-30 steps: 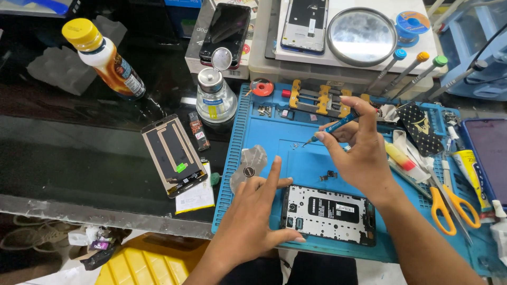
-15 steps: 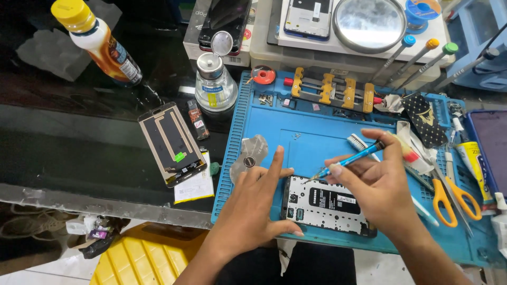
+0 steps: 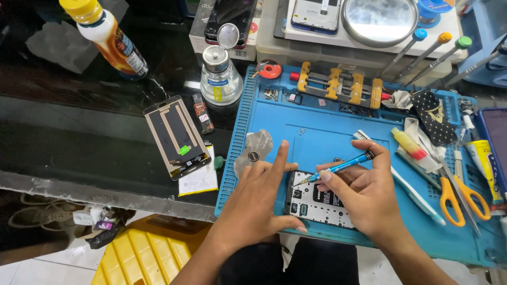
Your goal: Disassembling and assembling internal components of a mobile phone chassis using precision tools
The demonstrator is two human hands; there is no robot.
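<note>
R hand [image 3: 364, 198]: I'm gripping slim blue metal screwdriver [image 3: 338, 167], tip down on opened white phone body [image 3: 319, 203].
L hand [image 3: 259, 192]: released, fingers spread, pressing phone's left edge.
Under: blue silicone work mat [image 3: 338, 132].

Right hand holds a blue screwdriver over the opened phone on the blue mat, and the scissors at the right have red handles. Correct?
Not quite. In the head view the scissors have orange handles, not red. The right hand does hold the blue screwdriver over the opened phone on the blue mat.

blue mat [image 3: 317, 132], blue screwdriver [image 3: 340, 167], orange-handled scissors [image 3: 458, 194]
</note>
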